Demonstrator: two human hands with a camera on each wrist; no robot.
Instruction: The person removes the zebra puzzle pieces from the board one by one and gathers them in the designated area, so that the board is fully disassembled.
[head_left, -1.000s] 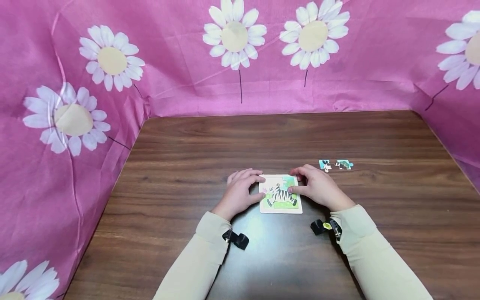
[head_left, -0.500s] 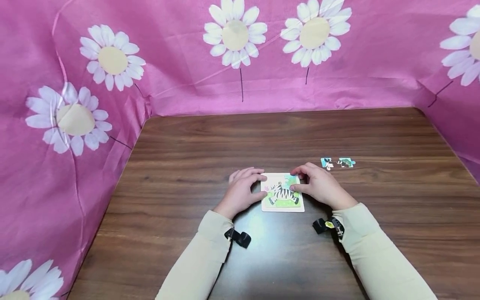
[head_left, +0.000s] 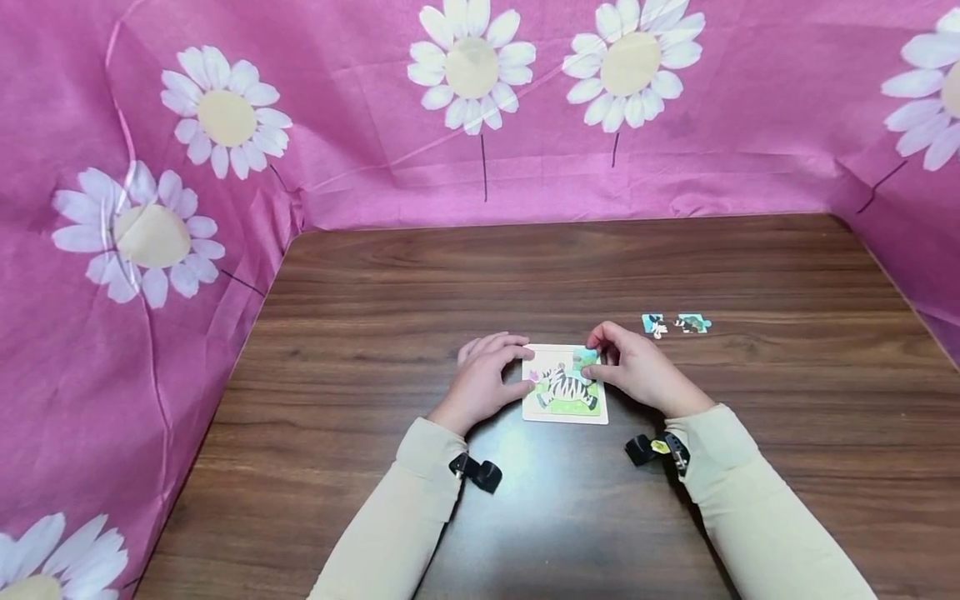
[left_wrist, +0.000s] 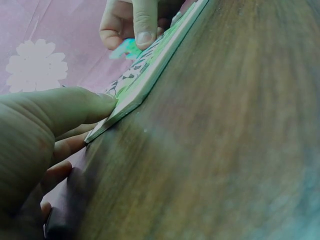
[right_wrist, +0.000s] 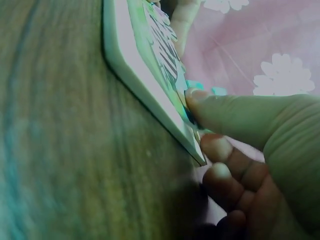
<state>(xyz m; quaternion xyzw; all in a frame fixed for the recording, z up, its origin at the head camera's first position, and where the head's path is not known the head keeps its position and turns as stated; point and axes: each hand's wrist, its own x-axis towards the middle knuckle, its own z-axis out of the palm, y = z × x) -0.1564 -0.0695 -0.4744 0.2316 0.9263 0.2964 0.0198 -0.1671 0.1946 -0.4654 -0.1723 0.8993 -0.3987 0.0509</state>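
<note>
A small square puzzle board [head_left: 564, 418] with a zebra picture lies flat on the table between the two hands. My left hand [head_left: 486, 377] holds its left edge; in the left wrist view the left thumb [left_wrist: 87, 106] rests on the picture while the fingers are at the side. At the board's upper right corner, my right hand [head_left: 639, 375] pinches a blue-green puzzle piece [head_left: 582, 359] between thumb and fingers. The left wrist view shows this piece [left_wrist: 129, 48] tilted up from the picture. The right thumb [right_wrist: 225, 111] covers part of it in the right wrist view.
Two loose puzzle pieces lie beyond the right hand: a blue one with black and white [head_left: 655, 326] and a blue-green one [head_left: 692, 323]. The brown wooden table [head_left: 420, 283] ends at a pink cloth [head_left: 337, 167] with white flowers.
My right hand has shifted slightly up and right, lifting the edge of the blue-green piece at the corner. The left hand stays on the board's left edge; the view moved a little.
</note>
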